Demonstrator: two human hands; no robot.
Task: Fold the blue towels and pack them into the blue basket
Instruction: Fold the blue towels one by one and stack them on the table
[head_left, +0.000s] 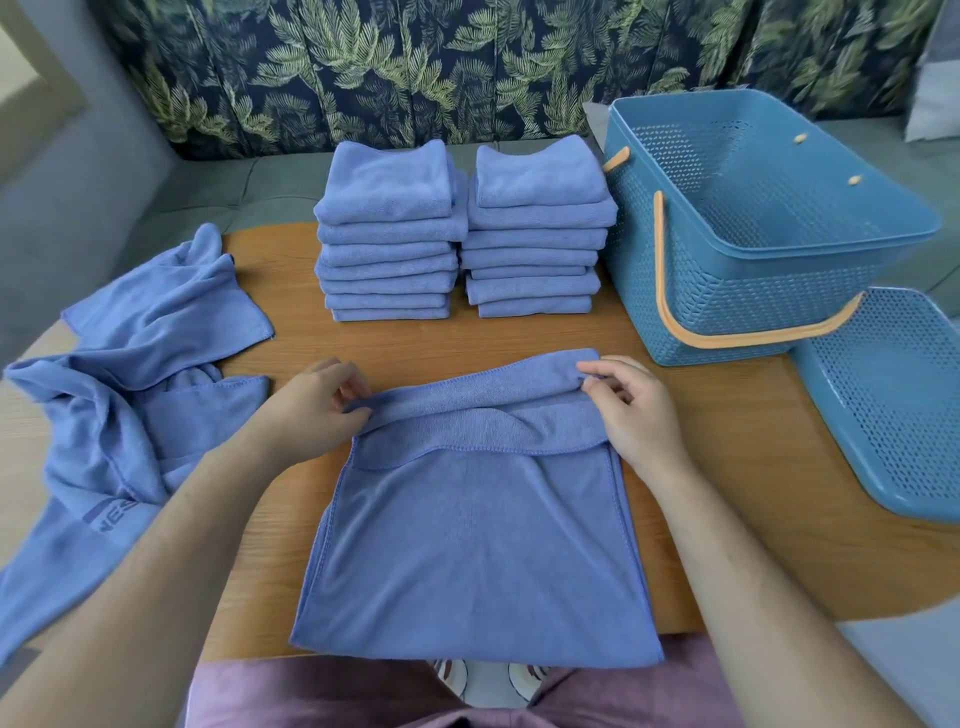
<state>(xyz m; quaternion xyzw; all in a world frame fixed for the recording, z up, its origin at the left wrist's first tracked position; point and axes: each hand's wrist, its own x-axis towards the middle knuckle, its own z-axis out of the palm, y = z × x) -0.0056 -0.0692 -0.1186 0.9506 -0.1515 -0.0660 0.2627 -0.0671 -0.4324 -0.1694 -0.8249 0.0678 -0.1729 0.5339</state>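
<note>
Blue microfibre towel (467, 545) lies flat at the near edge of the oval wooden table (779, 493), its far edge turned back toward the person. Left hand (311, 410) and right hand (634, 410) each pinch one end of that turned edge. Two stacks of folded blue towels (387, 234) stand beyond, with the perforated blue plastic basket (727, 291) to the right. Crumpled blue towels (145, 332) at left bear dark lettering, partly hidden and unreadable. Leaf-print upholstery (415, 67) stands behind the table.

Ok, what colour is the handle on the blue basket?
Pale orange. The handle hangs down the near side of the basket, shown clearly in the head view.
</note>
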